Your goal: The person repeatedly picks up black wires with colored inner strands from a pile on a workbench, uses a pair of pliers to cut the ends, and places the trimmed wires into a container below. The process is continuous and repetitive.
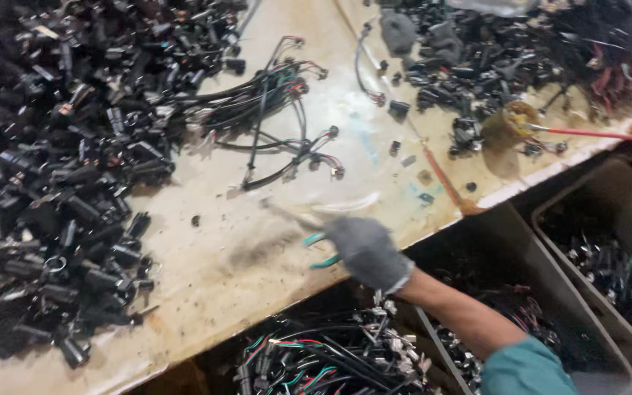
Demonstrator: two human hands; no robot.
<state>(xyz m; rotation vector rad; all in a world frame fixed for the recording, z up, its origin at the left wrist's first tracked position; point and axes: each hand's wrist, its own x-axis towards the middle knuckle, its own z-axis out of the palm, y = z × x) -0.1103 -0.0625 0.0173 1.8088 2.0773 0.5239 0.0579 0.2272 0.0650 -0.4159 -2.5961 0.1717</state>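
My right hand, in a grey glove with a teal sleeve behind it, reaches over the front edge of a worn beige workbench. It grips a teal-handled cutting tool whose tip is blurred by motion and points left over bare bench. A bundle of black wires with small red-and-white ends lies further back, apart from the tool. My left hand is out of view.
A big heap of black connectors fills the bench's left side, and another heap sits at the back right. A red-handled tool and an orange stick lie near the right edge. Below the bench stand a bin of cut wires and grey bins.
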